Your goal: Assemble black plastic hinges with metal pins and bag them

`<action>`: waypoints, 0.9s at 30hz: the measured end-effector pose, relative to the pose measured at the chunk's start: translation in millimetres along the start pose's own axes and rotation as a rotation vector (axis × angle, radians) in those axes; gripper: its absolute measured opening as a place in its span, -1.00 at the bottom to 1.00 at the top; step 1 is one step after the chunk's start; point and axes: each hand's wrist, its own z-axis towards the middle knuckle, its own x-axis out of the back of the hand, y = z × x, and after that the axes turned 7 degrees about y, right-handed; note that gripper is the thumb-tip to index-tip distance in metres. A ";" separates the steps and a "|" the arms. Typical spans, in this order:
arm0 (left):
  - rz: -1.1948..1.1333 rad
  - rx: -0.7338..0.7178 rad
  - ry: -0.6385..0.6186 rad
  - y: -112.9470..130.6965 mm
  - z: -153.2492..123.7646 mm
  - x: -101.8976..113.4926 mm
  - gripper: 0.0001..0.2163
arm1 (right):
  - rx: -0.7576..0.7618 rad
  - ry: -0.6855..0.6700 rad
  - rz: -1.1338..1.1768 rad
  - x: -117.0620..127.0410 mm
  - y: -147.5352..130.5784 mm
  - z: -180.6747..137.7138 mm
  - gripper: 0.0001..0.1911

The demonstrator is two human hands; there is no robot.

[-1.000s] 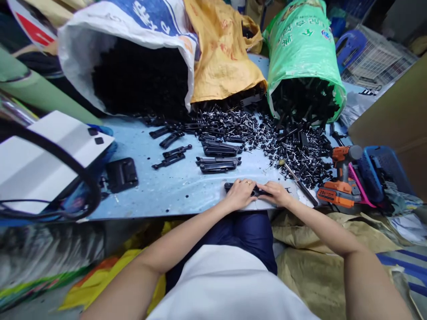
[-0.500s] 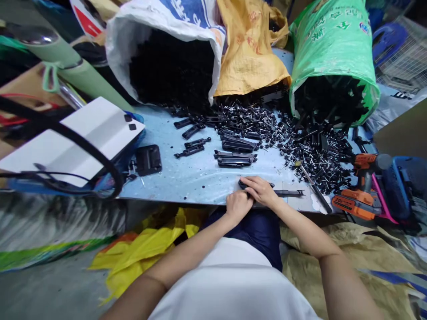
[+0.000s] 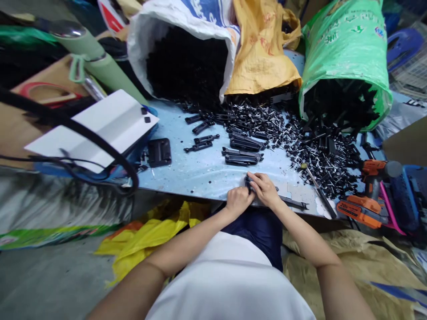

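Both hands meet at the near edge of the light blue table point(image 3: 200, 175). My left hand point(image 3: 238, 200) is curled and pinches the left end of a long black plastic strip point(image 3: 293, 203). My right hand point(image 3: 265, 189) is closed over the same end from above. The strip runs to the right along the table edge. Two stacks of similar black strips point(image 3: 243, 156) lie just beyond the hands. A heap of small black and silver rivets point(image 3: 300, 142) spreads behind them.
Three open sacks lie at the back: a white sack point(image 3: 187, 40), a yellow sack point(image 3: 263, 49) and a green sack point(image 3: 347, 49) spilling black parts. An orange cordless drill point(image 3: 367, 191) and a screwdriver point(image 3: 316, 189) sit right. A white board point(image 3: 96, 126) and black cable point(image 3: 83, 133) lie left.
The view has swung left. My hands have shifted to the strip's left end at the table edge, and my left hand has gone from lying flat to a curled pinch.
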 end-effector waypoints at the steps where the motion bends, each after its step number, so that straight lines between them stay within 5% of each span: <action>1: -0.011 0.003 0.002 0.4 0.4 0.0 -0.71 | 0.010 0.011 -0.010 -0.1 0.6 -0.5 -0.60; 13: -0.067 -0.022 0.082 -8.7 8.2 -5.5 -0.73 | 0.086 0.106 -0.186 -8.5 10.5 4.7 -0.59; 19: -0.007 -0.073 0.103 -14.2 1.4 -7.1 -0.72 | 0.076 0.034 -0.236 -5.1 -4.0 1.6 -0.58; 23: 0.033 -0.456 0.219 -29.4 8.4 -1.3 -0.69 | 0.127 0.074 -0.339 33.0 -0.6 -25.1 -0.53; 27: 0.068 -1.004 0.263 -26.2 32.6 2.8 -0.61 | -0.040 0.111 -0.652 69.0 25.6 -63.1 -0.33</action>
